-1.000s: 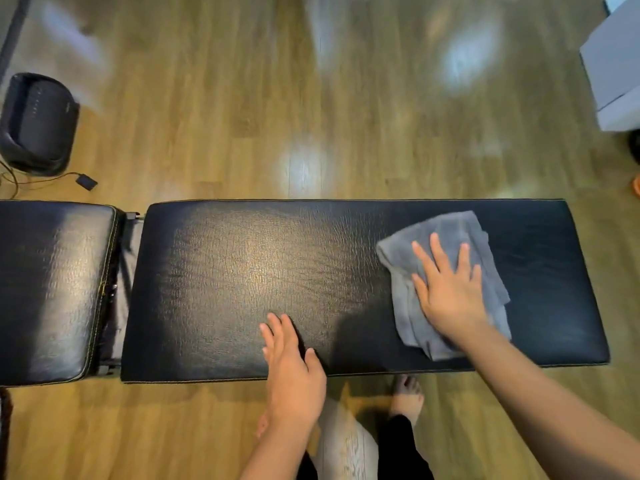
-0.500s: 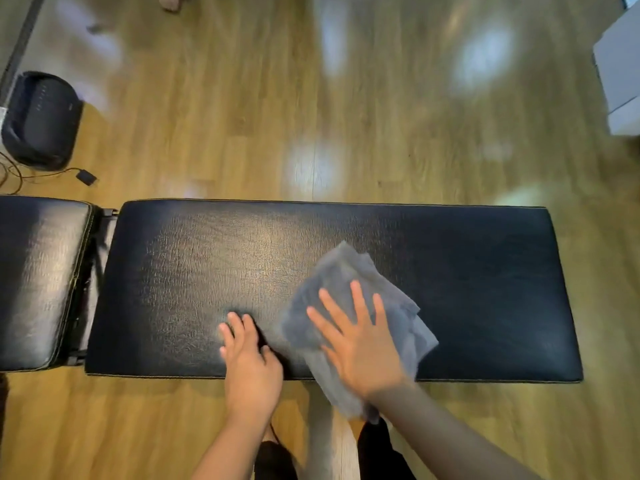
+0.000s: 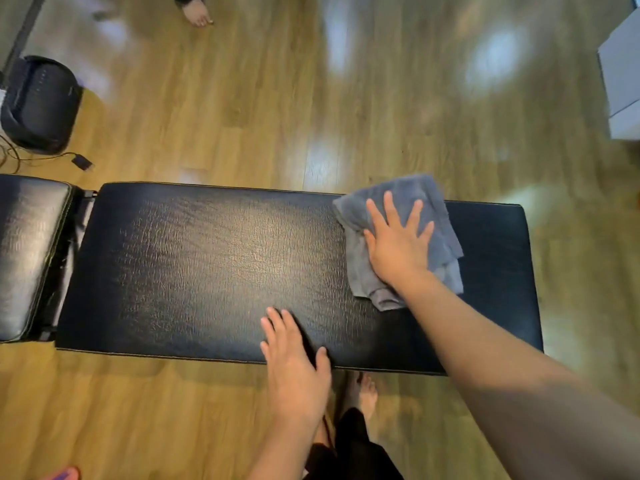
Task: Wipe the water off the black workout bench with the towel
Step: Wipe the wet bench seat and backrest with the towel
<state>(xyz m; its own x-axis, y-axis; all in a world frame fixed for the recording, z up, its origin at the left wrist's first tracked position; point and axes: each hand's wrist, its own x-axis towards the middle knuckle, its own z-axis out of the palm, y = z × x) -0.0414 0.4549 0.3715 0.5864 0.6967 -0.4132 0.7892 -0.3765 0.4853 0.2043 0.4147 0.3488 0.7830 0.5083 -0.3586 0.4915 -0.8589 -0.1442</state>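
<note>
The crumpled grey terry towel (image 3: 398, 233), pressed flat under the spread fingers of the right hand (image 3: 398, 245), has been swept from the middle back to the far right of the padded black leatherette workout bench (image 3: 207, 268), suggesting wiping passes are under way, while the left hand (image 3: 294, 362) is rested flat on the near edge.

Wood-plank floor (image 3: 242, 98) w/ glossy light patches. Black device (image 3: 40, 103), maybe a heater, far left w/ cord (image 3: 41, 161). White box (image 3: 623, 81) at right edge.

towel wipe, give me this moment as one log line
right hand flat on towel | towel at bench far edge | left hand braces near edge
</note>
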